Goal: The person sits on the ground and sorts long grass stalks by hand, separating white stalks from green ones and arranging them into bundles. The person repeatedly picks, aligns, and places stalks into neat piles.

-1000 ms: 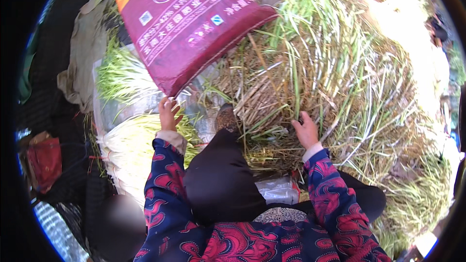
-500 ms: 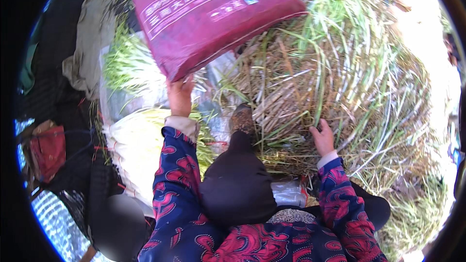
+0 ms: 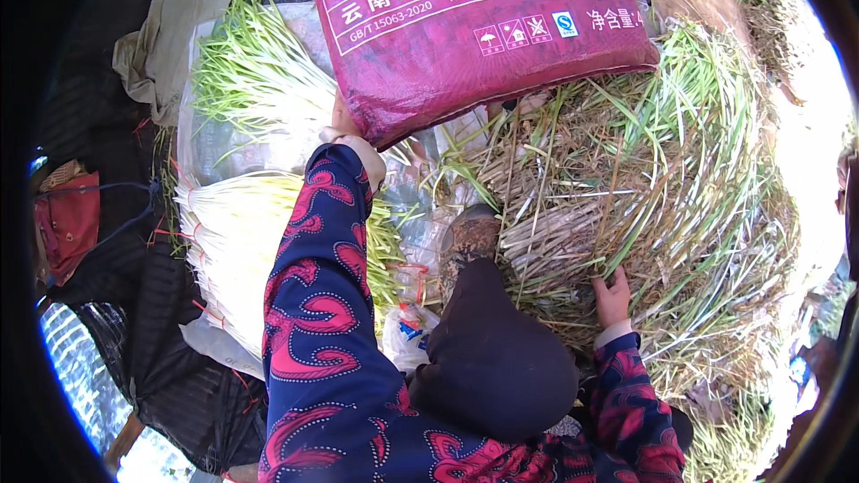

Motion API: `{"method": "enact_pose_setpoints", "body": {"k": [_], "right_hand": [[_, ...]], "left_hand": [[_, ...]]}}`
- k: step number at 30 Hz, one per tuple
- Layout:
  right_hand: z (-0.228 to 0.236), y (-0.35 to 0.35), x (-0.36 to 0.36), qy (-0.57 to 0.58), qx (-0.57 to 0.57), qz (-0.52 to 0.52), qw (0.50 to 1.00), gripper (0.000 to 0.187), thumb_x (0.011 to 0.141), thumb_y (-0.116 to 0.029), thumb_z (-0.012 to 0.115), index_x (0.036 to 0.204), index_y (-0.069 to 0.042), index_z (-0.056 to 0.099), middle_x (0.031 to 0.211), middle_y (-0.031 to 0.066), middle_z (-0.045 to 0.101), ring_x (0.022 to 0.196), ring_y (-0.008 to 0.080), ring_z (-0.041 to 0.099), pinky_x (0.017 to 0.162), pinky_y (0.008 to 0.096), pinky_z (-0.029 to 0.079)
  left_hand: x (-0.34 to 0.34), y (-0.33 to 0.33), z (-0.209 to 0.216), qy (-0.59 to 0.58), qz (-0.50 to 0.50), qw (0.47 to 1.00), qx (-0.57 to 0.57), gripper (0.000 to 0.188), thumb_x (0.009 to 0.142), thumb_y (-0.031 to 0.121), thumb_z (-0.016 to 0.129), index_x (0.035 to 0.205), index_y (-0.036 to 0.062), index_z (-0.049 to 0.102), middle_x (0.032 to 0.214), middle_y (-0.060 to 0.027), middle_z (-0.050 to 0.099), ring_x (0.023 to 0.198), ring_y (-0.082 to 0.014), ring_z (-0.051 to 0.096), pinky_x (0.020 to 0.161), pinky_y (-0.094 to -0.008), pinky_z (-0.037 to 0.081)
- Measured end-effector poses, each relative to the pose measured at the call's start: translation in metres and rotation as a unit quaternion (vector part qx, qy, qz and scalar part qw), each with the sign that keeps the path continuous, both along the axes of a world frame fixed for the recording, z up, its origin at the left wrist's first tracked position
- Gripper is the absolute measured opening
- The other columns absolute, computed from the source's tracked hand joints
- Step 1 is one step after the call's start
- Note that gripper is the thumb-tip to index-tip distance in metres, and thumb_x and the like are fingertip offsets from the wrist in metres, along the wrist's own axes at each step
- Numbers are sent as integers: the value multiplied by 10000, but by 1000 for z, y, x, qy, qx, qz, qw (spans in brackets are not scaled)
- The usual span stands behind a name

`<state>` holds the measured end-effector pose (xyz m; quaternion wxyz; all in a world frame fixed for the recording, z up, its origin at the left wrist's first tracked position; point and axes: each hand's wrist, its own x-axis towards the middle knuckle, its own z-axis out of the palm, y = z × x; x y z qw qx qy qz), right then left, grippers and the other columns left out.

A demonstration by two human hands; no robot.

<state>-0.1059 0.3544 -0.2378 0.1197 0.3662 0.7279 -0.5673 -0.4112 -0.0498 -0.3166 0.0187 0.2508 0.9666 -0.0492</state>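
"Where's your left hand (image 3: 343, 118)?"

"At the near-left corner of the purple sack (image 3: 483, 85), probably because that corner lies closest to you. The sack hides your fingers, so I can't tell whether they're clamped."

"And your right hand (image 3: 613, 298)?"

"Low on the straw heap (image 3: 644, 215), thumb and finger parted. Your leg (image 3: 501, 353) lies between that heap and the pale bundles (image 3: 237, 250), which likely keeps them from mixing."

The sack (image 3: 501, 80) was glossy plastic, the stalks (image 3: 680, 188) rough and matt.
The shoots (image 3: 237, 250) looked smooth, the sleeves (image 3: 313, 331) were matt cloth, the trousers (image 3: 501, 349) smooth cloth, the boot (image 3: 472, 237) was rough, the bag (image 3: 407, 335) thin, crinkled plastic.
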Motion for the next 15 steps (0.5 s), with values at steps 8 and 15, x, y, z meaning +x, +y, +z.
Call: {"method": "enact_pose_setpoints", "body": {"k": [8,15], "right_hand": [[-1,0,-1,-15,-17,-14,1000,302,708,8,501,1005,-5,450,904,53,546,826,128,510,744,231,380],[-2,-3,-2,-6,-20,-29,999,302,701,3,507,999,-6,459,915,59,547,838,135,510,755,234,376]], "left_hand": [[16,-26,-2,-174,41,982,-66,254,703,270,478,925,179,563,932,11,547,1019,-177,389,871,-342,243],[25,-32,26,-285,283,838,371,411,802,413,381,975,84,557,916,-47,571,919,-176,477,853,-358,295]]}}
